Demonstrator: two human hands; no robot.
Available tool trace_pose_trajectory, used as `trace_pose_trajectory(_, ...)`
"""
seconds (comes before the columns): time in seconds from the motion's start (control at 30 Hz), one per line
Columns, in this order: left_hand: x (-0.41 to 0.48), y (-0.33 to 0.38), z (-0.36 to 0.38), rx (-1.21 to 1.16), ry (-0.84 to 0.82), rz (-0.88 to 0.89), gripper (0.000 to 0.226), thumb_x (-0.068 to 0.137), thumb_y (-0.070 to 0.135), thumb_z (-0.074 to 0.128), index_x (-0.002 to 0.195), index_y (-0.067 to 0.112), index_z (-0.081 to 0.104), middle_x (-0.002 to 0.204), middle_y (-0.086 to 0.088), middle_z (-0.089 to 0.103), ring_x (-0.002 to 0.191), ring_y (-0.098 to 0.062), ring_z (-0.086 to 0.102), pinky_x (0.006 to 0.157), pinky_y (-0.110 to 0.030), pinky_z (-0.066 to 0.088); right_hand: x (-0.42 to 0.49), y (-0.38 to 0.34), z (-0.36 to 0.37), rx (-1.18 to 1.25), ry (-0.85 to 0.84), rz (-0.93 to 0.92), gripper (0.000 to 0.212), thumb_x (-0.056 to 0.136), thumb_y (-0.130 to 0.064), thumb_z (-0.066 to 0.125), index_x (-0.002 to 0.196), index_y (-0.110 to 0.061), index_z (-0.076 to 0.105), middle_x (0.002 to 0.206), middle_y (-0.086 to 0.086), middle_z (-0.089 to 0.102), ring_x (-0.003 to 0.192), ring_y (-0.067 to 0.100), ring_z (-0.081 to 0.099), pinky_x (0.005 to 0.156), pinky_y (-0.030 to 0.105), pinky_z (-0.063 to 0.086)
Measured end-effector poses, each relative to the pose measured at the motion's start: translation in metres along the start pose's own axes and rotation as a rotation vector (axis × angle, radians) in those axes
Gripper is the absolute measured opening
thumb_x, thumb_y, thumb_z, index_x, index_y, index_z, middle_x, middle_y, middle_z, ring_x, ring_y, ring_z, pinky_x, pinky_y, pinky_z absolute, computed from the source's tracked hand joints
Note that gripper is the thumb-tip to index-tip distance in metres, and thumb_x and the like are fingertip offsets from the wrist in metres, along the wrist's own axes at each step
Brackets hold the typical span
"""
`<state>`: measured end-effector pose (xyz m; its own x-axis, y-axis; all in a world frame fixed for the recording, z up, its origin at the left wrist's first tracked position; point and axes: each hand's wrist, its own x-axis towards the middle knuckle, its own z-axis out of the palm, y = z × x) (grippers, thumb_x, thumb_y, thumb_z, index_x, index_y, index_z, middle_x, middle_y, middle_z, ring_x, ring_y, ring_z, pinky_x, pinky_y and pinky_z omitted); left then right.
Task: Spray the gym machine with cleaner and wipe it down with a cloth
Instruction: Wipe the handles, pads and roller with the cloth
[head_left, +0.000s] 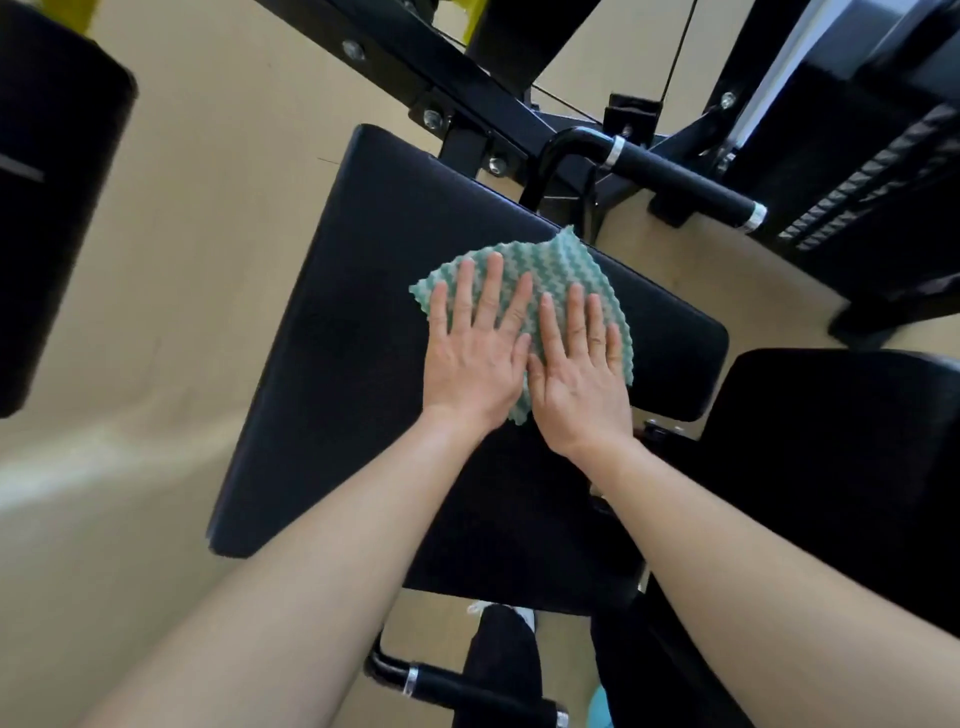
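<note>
Two hands side by side, thumbs almost touching: left hand (470, 358) and right hand (579, 379) flat, fingers straight, pressing the green cloth (545, 265) onto the black seat pad (363, 312). Cloth sticks out ahead of fingertips; most bare pad lies leftward, nearer left hand. Beyond, grip handle (685, 182)

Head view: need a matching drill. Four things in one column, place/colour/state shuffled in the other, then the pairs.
Things
1. cloth
2. pad
3. far handle
4. left hand

Descriptions
A. black grip with silver rings, past the pad's far edge
B. green and white zigzag, spread flat
C. fingers straight, pressing on the cloth beside the right hand
D. broad black surface under the cloth

Pairs: 1-B, 2-D, 3-A, 4-C
</note>
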<state>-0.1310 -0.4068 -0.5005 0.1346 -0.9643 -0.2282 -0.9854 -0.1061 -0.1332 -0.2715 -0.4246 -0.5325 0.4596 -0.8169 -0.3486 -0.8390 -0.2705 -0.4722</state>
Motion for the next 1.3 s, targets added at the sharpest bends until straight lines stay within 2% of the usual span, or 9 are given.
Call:
trace_pose_trajectory(0.1, -0.019, 0.036, 0.010, -0.004, -0.070, 0.123, 0.064, 0.109, 0.047, 0.013, 0.162, 0.025, -0.016, 0.168, -0.012, -0.027, 0.155, -0.037, -0.024, 0.126, -0.056, -0.004, -0.038, 0.021, 0.017, 0.057, 0.000, 0.194, 0.064, 0.110, -0.048, 0.010, 0.158, -0.027, -0.027, 0.165, 0.007, -0.037, 0.152, 0.021, -0.035, 0.126, 0.039, -0.019)
trace_pose_trajectory(0.23, -0.025, 0.081, 0.018, -0.007, -0.143, 0.306, 0.064, 0.108, 0.050, 0.014, 0.163, 0.029, -0.012, 0.168, -0.009, -0.026, 0.154, -0.034, -0.026, 0.125, -0.054, -0.011, -0.065, 0.043, 0.025, 0.227, 0.015, 0.502, 0.067, 0.110, -0.043, 0.018, 0.162, -0.019, -0.018, 0.169, 0.013, -0.027, 0.156, 0.024, -0.026, 0.129, 0.042, -0.010)
trace_pose_trajectory(0.37, -0.020, 0.082, 0.019, 0.006, -0.117, 0.384, 0.062, 0.109, 0.051, 0.012, 0.163, 0.031, -0.010, 0.170, -0.006, -0.021, 0.156, -0.029, -0.022, 0.127, -0.050, -0.011, -0.062, 0.043, 0.020, 0.366, 0.075, 0.582, 0.066, 0.112, -0.037, 0.025, 0.164, -0.016, -0.009, 0.170, 0.015, -0.021, 0.158, 0.026, -0.021, 0.129, 0.039, -0.010)
trace_pose_trajectory(0.43, -0.023, 0.065, 0.018, 0.009, -0.089, 0.355, 0.061, 0.109, 0.050, 0.011, 0.163, 0.031, -0.010, 0.170, -0.005, -0.021, 0.157, -0.026, -0.020, 0.128, -0.048, -0.009, -0.062, 0.039, 0.018, 0.337, 0.067, 0.524, 0.066, 0.111, -0.043, 0.026, 0.164, -0.023, -0.008, 0.170, 0.011, -0.023, 0.157, 0.025, -0.022, 0.130, 0.043, -0.008)
trace_pose_trajectory(0.63, -0.036, -0.013, 0.010, -0.061, 0.032, 0.028, 0.060, 0.110, 0.052, 0.016, 0.164, 0.032, -0.003, 0.172, -0.005, -0.012, 0.159, -0.026, -0.013, 0.129, -0.047, -0.005, -0.020, 0.003, 0.004, 0.066, 0.001, 0.043, 0.071, 0.105, -0.064, 0.027, 0.163, -0.042, -0.009, 0.170, 0.009, -0.026, 0.156, 0.027, -0.028, 0.126, 0.049, -0.016)
trace_pose_trajectory(0.8, -0.048, -0.084, -0.002, -0.034, 0.089, -0.276, 0.064, 0.108, 0.056, 0.015, 0.164, 0.031, -0.004, 0.172, -0.010, -0.008, 0.158, -0.038, -0.005, 0.128, -0.053, 0.003, 0.044, -0.064, -0.014, -0.099, -0.015, -0.339, 0.068, 0.104, -0.063, 0.027, 0.163, -0.045, -0.003, 0.174, 0.002, -0.013, 0.157, 0.039, -0.019, 0.123, 0.065, -0.010)
trace_pose_trajectory(0.9, -0.057, -0.111, -0.005, -0.058, 0.096, -0.398, 0.066, 0.108, 0.057, 0.017, 0.164, 0.030, -0.003, 0.172, -0.014, -0.004, 0.157, -0.044, 0.005, 0.127, -0.057, 0.011, 0.066, -0.100, -0.020, -0.176, -0.029, -0.468, 0.066, 0.104, -0.063, 0.026, 0.163, -0.046, 0.000, 0.174, 0.001, -0.012, 0.156, 0.045, -0.018, 0.121, 0.070, -0.011)
trace_pose_trajectory(1.1, -0.066, -0.099, -0.001, -0.066, 0.080, -0.448, 0.066, 0.109, 0.051, 0.017, 0.164, 0.024, -0.007, 0.171, -0.019, -0.006, 0.156, -0.045, 0.001, 0.125, -0.062, 0.010, 0.040, -0.101, -0.001, -0.169, 0.006, -0.415, 0.064, 0.108, -0.059, 0.015, 0.165, -0.035, -0.004, 0.174, 0.002, -0.011, 0.159, 0.034, -0.014, 0.127, 0.060, -0.006)
trace_pose_trajectory(1.3, -0.094, -0.039, 0.015, -0.010, -0.009, -0.095, 0.067, 0.109, 0.054, 0.019, 0.163, 0.028, -0.011, 0.170, -0.015, -0.015, 0.157, -0.042, -0.012, 0.125, -0.062, 0.001, -0.068, -0.034, 0.042, 0.013, -0.052, -0.033, 0.066, 0.110, -0.053, 0.010, 0.160, -0.028, -0.024, 0.165, -0.002, -0.036, 0.152, 0.017, -0.036, 0.127, 0.042, -0.016)
